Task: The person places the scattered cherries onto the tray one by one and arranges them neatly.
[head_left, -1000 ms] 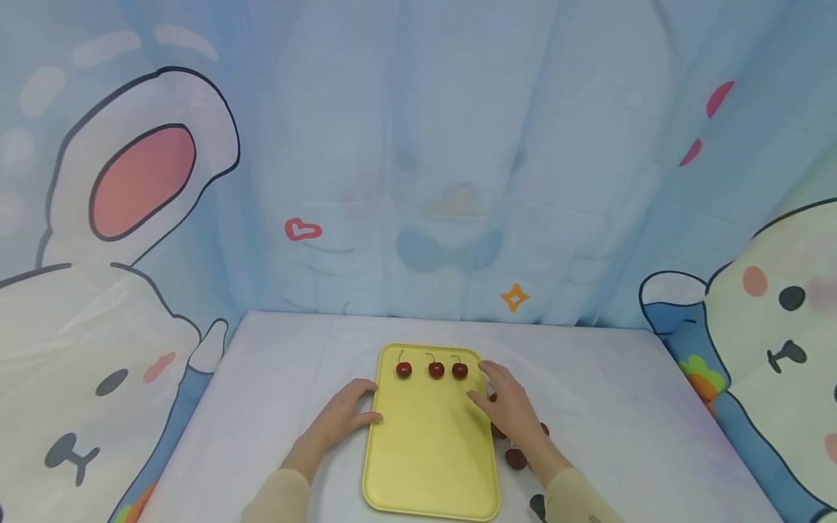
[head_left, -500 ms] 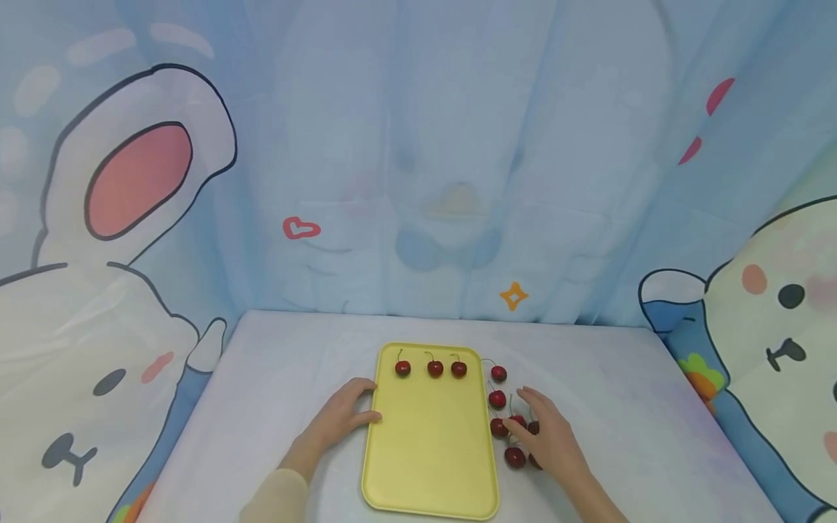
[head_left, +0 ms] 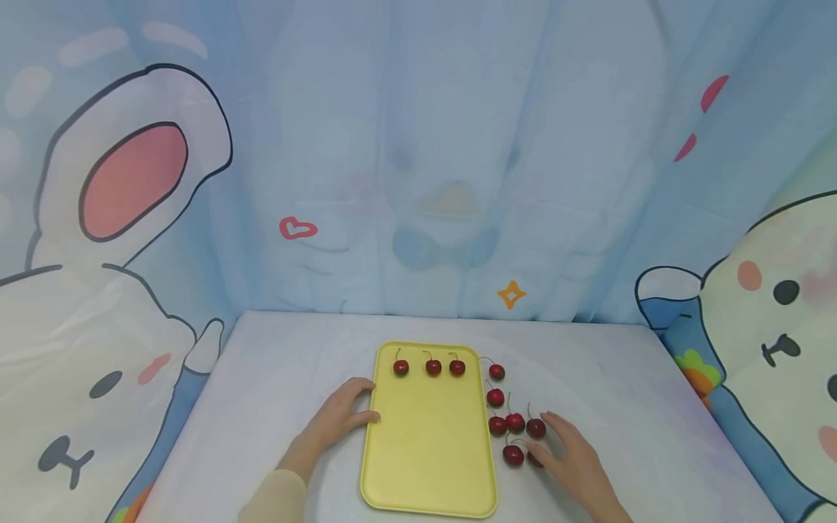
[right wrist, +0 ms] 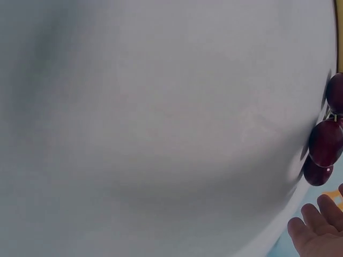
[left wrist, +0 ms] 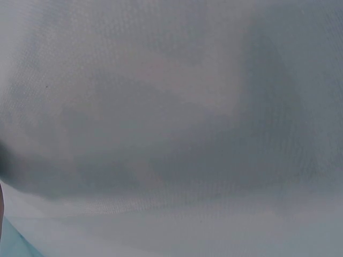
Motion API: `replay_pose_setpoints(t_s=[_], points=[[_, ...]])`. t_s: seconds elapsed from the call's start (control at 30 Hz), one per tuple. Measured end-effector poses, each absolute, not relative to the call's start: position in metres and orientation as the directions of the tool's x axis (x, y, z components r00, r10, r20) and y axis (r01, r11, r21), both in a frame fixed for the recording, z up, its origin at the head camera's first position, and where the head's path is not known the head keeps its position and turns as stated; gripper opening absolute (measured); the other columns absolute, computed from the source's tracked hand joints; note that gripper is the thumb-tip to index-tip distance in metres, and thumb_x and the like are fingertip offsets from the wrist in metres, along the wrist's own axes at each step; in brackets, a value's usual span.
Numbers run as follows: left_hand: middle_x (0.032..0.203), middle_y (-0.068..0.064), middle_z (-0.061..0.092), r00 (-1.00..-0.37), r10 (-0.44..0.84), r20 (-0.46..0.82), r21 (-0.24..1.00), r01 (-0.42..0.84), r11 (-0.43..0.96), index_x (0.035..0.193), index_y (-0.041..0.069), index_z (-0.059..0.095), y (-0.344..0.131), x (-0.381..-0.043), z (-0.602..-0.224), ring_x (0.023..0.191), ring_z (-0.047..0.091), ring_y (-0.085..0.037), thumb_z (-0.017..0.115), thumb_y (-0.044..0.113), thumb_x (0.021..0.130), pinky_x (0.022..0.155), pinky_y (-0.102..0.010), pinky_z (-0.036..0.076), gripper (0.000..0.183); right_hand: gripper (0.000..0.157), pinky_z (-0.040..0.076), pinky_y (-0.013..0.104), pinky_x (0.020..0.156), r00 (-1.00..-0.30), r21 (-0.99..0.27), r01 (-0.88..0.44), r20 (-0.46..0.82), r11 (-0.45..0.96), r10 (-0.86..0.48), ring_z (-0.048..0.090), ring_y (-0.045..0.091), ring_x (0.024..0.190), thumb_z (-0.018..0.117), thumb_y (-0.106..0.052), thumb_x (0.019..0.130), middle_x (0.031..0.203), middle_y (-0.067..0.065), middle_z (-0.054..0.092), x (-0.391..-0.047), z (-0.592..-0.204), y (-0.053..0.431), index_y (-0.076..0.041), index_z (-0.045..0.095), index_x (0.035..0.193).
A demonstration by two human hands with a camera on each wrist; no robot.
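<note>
A yellow rectangular tray (head_left: 428,465) lies on the table, with three dark red cherries (head_left: 433,367) in a row near its far end. At its left side, my left hand (head_left: 338,412) touches the rim with thumb and fingers spread apart. Several stemmed cherries (head_left: 515,423) lie to the right of the tray. Over the nearest ones is my right hand (head_left: 577,459), thumb and fingers apart, partly covering one cherry (head_left: 535,457). In the right wrist view, fingertips (right wrist: 313,217) show close to dark cherries (right wrist: 326,143), with nothing visible between them. The left wrist view shows almost only cloth.
White cloth covers the table (head_left: 301,356). Behind it hangs a pale blue curtain (head_left: 451,145) printed with cartoon animals. One cherry (head_left: 497,372) lies beside the tray's far right corner, its stem reaching toward the rim.
My right hand has moved from above the tray's far right corner, rightward and nearer to me, over the loose cherries, uncovering several of them. My left hand stays at the tray's edge.
</note>
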State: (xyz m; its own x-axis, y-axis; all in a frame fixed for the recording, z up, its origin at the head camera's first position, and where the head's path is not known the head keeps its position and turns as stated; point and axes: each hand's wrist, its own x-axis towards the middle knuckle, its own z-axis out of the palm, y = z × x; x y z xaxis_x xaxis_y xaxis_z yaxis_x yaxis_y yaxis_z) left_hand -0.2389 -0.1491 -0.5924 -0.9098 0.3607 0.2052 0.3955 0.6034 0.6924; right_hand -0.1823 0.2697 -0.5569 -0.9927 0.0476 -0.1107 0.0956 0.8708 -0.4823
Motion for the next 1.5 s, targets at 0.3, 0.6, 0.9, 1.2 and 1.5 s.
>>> replay_pose_setpoints(t_s=[0.3, 0.6, 0.9, 1.2, 1.5], points=[[0.128, -0.010, 0.057, -0.910, 0.353, 0.216, 0.692, 0.398, 0.603, 0.126, 0.003, 0.056, -0.150, -0.240, -0.593, 0.125, 0.051, -0.029, 0.077, 0.033, 0.084, 0.110, -0.045, 0.039, 0.055, 0.082, 0.036, 0.062, 0.107, -0.985, -0.490, 0.141, -0.158, 0.860, 0.072, 0.029, 0.049, 0.137, 0.067, -0.051, 0.089, 0.146, 0.030, 0.037, -0.182, -0.565, 0.275, 0.002, 0.038, 0.145], [0.127, -0.008, 0.058, -0.900, 0.359, 0.246, 0.681, 0.424, 0.597, 0.125, 0.004, 0.057, -0.151, -0.241, -0.597, 0.124, 0.052, -0.027, 0.077, 0.033, 0.084, 0.108, -0.044, 0.040, 0.054, 0.075, 0.037, 0.062, 0.105, -0.981, -0.504, 0.177, -0.155, 0.846, 0.113, 0.033, 0.049, 0.135, 0.066, -0.043, 0.092, 0.146, 0.030, 0.038, -0.193, -0.569, 0.273, 0.002, 0.038, 0.145], [0.129, -0.008, 0.057, -0.912, 0.353, 0.209, 0.701, 0.392, 0.596, 0.126, 0.004, 0.056, -0.150, -0.240, -0.595, 0.125, 0.051, -0.027, 0.076, 0.034, 0.085, 0.109, -0.045, 0.039, 0.055, 0.061, 0.041, 0.061, 0.102, -0.989, -0.500, 0.135, -0.113, 0.856, 0.090, 0.041, 0.047, 0.131, 0.070, -0.027, 0.091, 0.141, 0.027, 0.047, -0.204, -0.573, 0.270, 0.000, 0.047, 0.140], [0.129, -0.009, 0.057, -0.908, 0.361, 0.212, 0.698, 0.399, 0.594, 0.126, 0.004, 0.056, -0.149, -0.239, -0.594, 0.125, 0.051, -0.028, 0.076, 0.032, 0.085, 0.110, -0.045, 0.039, 0.054, 0.051, 0.044, 0.057, 0.102, -0.994, -0.510, 0.100, -0.097, 0.854, 0.058, 0.043, 0.045, 0.130, 0.069, -0.016, 0.091, 0.139, 0.025, 0.050, -0.207, -0.571, 0.270, -0.001, 0.052, 0.137], [0.129, -0.010, 0.057, -0.910, 0.357, 0.211, 0.695, 0.396, 0.600, 0.126, 0.003, 0.056, -0.149, -0.238, -0.590, 0.125, 0.051, -0.028, 0.077, 0.029, 0.085, 0.110, -0.045, 0.039, 0.054, 0.049, 0.043, 0.057, 0.102, -0.994, -0.501, 0.098, -0.095, 0.860, 0.058, 0.044, 0.044, 0.130, 0.069, -0.012, 0.090, 0.138, 0.024, 0.052, -0.210, -0.572, 0.269, -0.002, 0.054, 0.136]])
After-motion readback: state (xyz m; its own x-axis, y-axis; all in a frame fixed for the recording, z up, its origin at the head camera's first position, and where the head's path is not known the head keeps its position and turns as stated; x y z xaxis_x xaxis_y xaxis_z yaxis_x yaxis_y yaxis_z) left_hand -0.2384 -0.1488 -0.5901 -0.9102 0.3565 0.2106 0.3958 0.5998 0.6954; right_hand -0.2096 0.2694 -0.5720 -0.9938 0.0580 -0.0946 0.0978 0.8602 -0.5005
